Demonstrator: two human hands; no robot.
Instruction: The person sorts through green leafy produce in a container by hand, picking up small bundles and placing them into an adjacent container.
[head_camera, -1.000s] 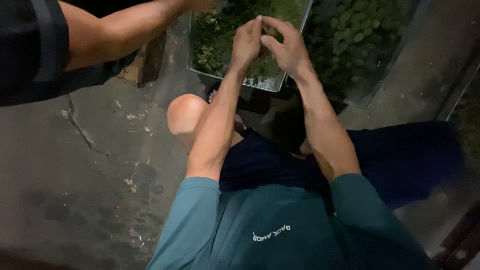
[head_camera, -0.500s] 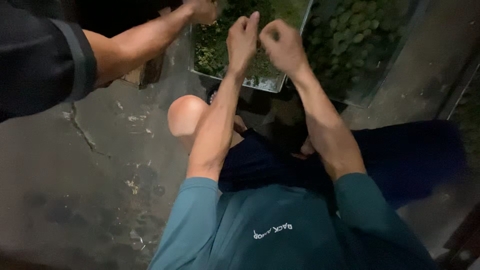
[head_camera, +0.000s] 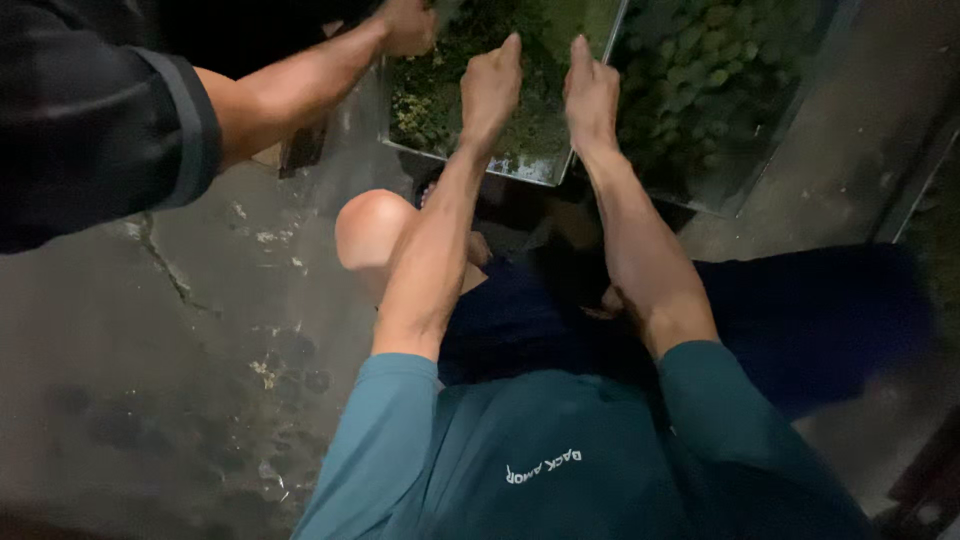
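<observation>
Head camera, looking straight down at you as you crouch on a cracked, stained concrete floor (head_camera: 150, 380). You wear a teal shirt (head_camera: 560, 460) and dark blue shorts (head_camera: 800, 310), and one bare knee (head_camera: 370, 225) shows at the left of your lap.

Both of your arms reach forward to a shallow metal tray (head_camera: 470, 160) filled with low green moss-like plants, lying on the ground just beyond your knees. Your left hand (head_camera: 490, 90) is curled into a loose fist, thumb pointing up, resting on or just above the greenery near the tray's middle. Your right hand (head_camera: 592, 95) sits just beside it, near the tray's right edge, fingers likewise folded in with the thumb raised. Each seems to pinch at the plant matter, but the dim light makes it impossible to tell what, if anything, either hand actually grips.

A second tray (head_camera: 730, 110), holding rounder, larger leaves, lies touching the first on its right.

From the upper left, another person's arm in a black short sleeve (head_camera: 110, 130) stretches across. That person's hand (head_camera: 405, 25) is closed at the far left corner of the mossy tray, at the top edge of view.
</observation>
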